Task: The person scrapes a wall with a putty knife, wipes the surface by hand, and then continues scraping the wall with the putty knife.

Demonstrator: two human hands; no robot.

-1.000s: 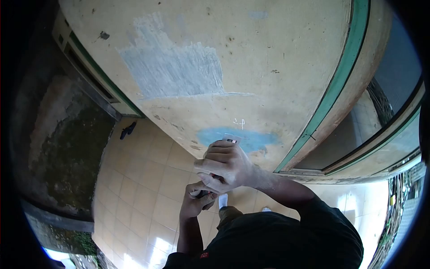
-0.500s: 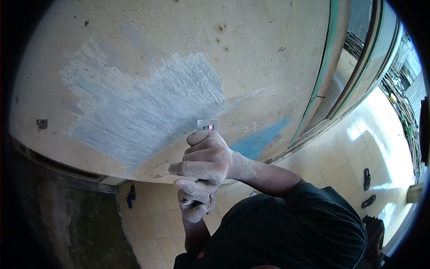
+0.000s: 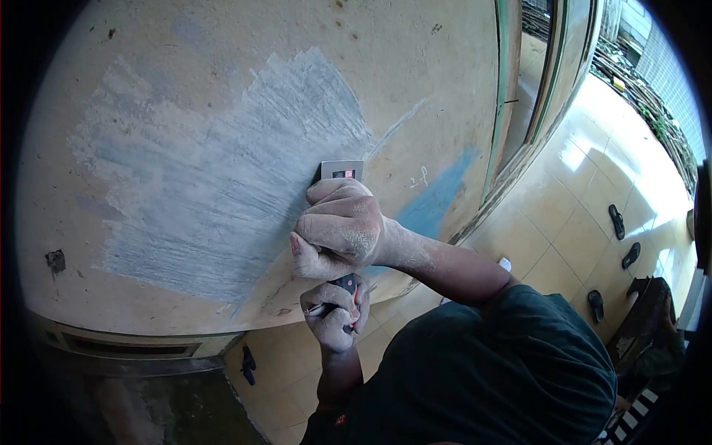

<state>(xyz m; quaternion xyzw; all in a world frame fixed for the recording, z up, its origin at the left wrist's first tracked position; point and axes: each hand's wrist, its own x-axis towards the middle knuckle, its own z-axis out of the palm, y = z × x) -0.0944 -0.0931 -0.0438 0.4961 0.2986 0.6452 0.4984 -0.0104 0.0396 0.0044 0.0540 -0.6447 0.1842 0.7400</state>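
Observation:
My right hand [image 3: 345, 226], dusted with white powder, is closed round a putty knife [image 3: 343, 170]. Only its flat metal blade with a small red-and-black label shows; the handle is hidden in the fist. The blade lies close over the right edge of a grey-white streaked patch [image 3: 200, 178] on the wall. Just below, my left hand [image 3: 334, 319] is wrapped round a black-and-red-handled tool [image 3: 348, 284], whose top end sits right under the right fist. That tool's working end is mostly hidden by the fingers.
The cream wall [image 3: 430, 67] also bears a blue patch [image 3: 437, 196] and a thin pale streak. Dark sandals [image 3: 617, 221] lie on the tiled floor [image 3: 519, 237], with another dark shoe [image 3: 248, 365] at lower left. A green-edged door frame [image 3: 498, 96] stands at right.
Both hands have come apart a little, and the black-and-red handle in my left hand now shows. The view has shifted, showing more floor at right. My right hand still grips the putty knife.

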